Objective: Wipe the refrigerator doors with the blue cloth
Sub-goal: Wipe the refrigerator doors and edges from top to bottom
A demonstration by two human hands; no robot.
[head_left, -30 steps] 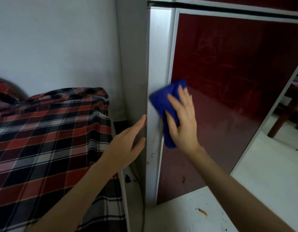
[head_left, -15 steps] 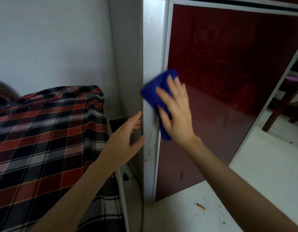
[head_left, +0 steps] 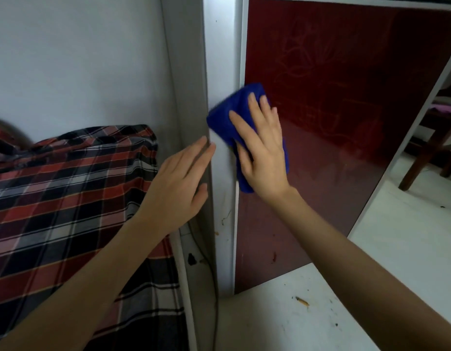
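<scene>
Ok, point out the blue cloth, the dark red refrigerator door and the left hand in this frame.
Blue cloth (head_left: pixel 223 120): head view, bare upper-left fold.
Dark red glossy refrigerator door (head_left: pixel 346 122): head view, middle of the panel.
Left hand (head_left: pixel 177 183): head view, back of the hand.

Fridge door (head_left: pixel 346 122): glossy dark-red panel, faint etched flowers; matt silvery edge strip (head_left: pixel 223 72). Cloth (head_left: pixel 227 120): soft blue microfibre. Bedcover (head_left: pixel 67 186): woven plaid fabric. Floor (head_left: pixel 282 320): smooth, scuffed.
</scene>
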